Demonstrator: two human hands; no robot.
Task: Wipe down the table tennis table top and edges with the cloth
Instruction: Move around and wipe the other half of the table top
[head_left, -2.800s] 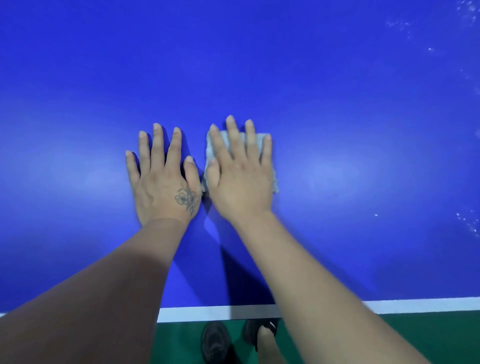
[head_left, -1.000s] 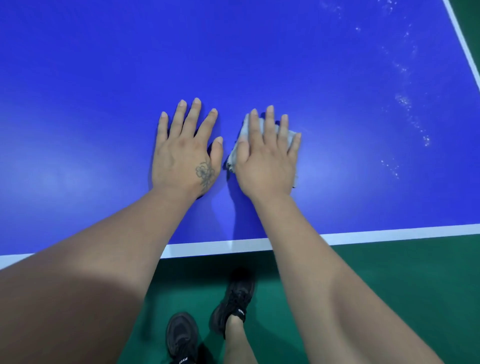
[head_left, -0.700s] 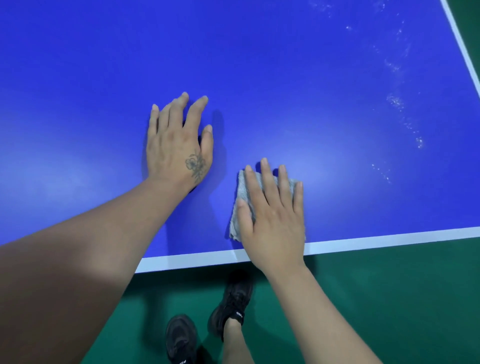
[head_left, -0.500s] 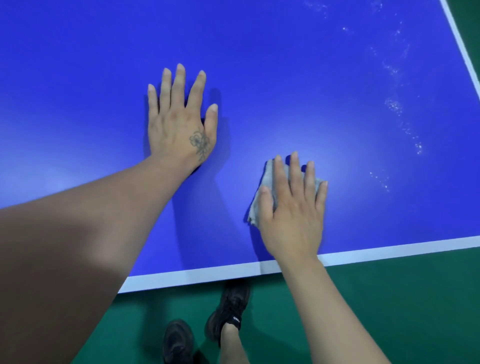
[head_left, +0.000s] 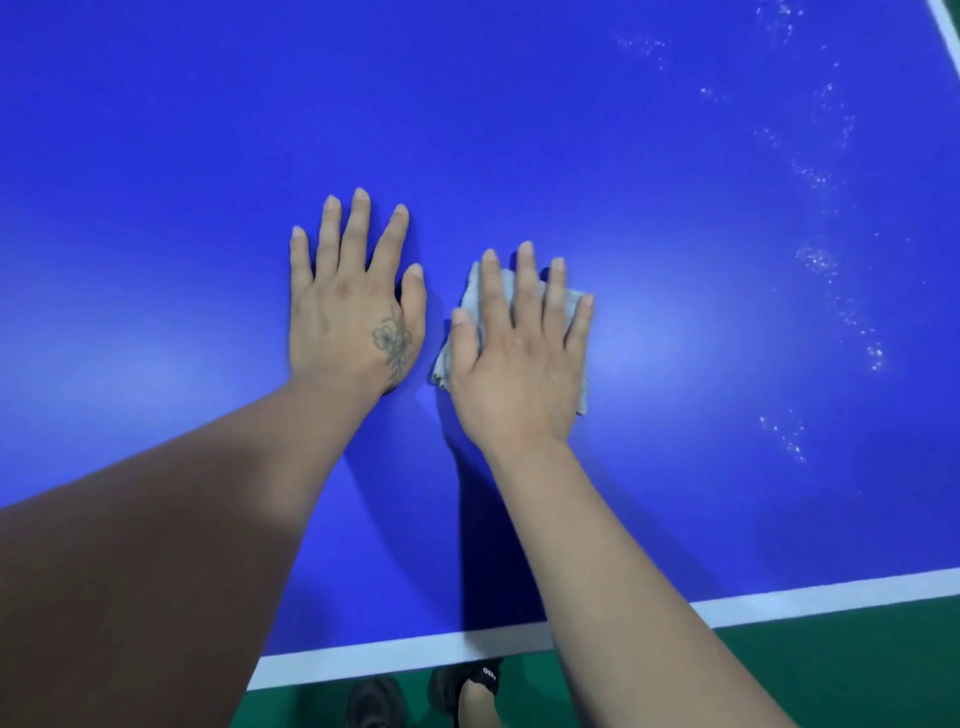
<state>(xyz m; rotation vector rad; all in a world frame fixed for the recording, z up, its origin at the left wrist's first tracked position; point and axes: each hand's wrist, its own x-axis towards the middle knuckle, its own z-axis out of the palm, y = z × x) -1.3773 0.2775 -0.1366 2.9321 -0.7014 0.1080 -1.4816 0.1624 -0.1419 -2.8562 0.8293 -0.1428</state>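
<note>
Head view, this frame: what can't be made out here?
- Small grey cloth: mostly covered by the flat right hand; its size and folds are hidden.
- Blue table tennis table top: far and left edges cut off by the frame.
- Black shoes: cut off at the bottom edge.

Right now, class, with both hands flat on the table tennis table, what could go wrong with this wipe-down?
1. The white specks lie to the right of the cloth; strokes confined here may miss them.
2. The right hand presses flat, not gripping; the cloth could slip free.
3. The bare left hand may smudge the blue top.
</note>
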